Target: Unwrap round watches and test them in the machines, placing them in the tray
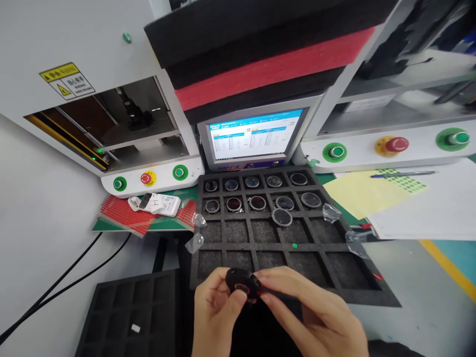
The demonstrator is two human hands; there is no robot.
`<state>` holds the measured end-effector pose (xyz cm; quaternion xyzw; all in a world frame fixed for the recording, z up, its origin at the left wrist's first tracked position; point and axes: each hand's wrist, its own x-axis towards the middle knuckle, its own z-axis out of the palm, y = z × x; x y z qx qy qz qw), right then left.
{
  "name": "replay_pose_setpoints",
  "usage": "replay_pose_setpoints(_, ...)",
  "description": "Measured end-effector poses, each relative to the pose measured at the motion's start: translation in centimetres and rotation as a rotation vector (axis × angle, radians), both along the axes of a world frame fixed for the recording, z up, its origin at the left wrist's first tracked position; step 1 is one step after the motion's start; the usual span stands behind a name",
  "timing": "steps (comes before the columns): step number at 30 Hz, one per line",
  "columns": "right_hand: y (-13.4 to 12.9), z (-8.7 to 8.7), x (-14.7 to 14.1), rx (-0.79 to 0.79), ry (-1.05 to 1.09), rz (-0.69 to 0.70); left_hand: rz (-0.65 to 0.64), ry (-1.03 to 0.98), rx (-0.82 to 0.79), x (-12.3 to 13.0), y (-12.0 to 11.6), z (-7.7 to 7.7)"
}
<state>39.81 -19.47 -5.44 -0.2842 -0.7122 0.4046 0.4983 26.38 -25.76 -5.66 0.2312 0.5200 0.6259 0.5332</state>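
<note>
A round black watch-like device is held up over the near edge of a black foam tray. My left hand grips it from the left, thumb on its face that shows a ring. From the right, my right hand pinches its edge between thumb and forefinger, where a bit of red shows. Several round watch faces sit in the tray's two back rows. One more watch face lies over a divider near the middle, tilted against another.
Behind the tray stands a monitor, between machines with green and red buttons. A white device lies at left on red sticker sheets. Yellow paper and a pen lie right. Another foam tray is lower left.
</note>
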Motion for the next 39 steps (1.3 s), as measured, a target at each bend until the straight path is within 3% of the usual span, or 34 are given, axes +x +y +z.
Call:
replay_pose_setpoints(4,-1.2,-0.1,0.1,-0.091,0.020,0.011,0.180,0.073,-0.006,1.0,-0.8,0.6)
replay_pose_setpoints(9,-1.7,0.1,0.3,-0.122,0.023,0.014,0.210,0.306,0.020,1.2,-1.1,1.6)
replay_pose_setpoints(12,-1.2,0.4,0.4,-0.148,0.025,0.067,0.196,0.342,0.065,1.0,-1.1,1.7)
replay_pose_setpoints(20,-0.2,1.1,0.6,-0.255,0.069,0.273,0.130,0.206,0.095,0.6,-1.4,1.2)
replay_pose_setpoints(23,-0.6,0.6,0.3,-0.279,0.138,0.210,0.126,0.159,0.104,0.7,-1.3,1.1)
replay_pose_setpoints(28,-1.0,-0.1,0.0,-0.070,0.140,0.117,0.165,0.103,0.097,1.1,-1.0,1.5)
replay_pose_setpoints(32,-0.8,0.0,0.0,-0.044,0.109,0.086,0.193,0.127,0.072,0.9,-1.0,1.4)
replay_pose_setpoints(39,0.7,0.7,1.1,-0.119,0.013,0.368,0.110,0.023,0.088,0.7,-1.1,0.9)
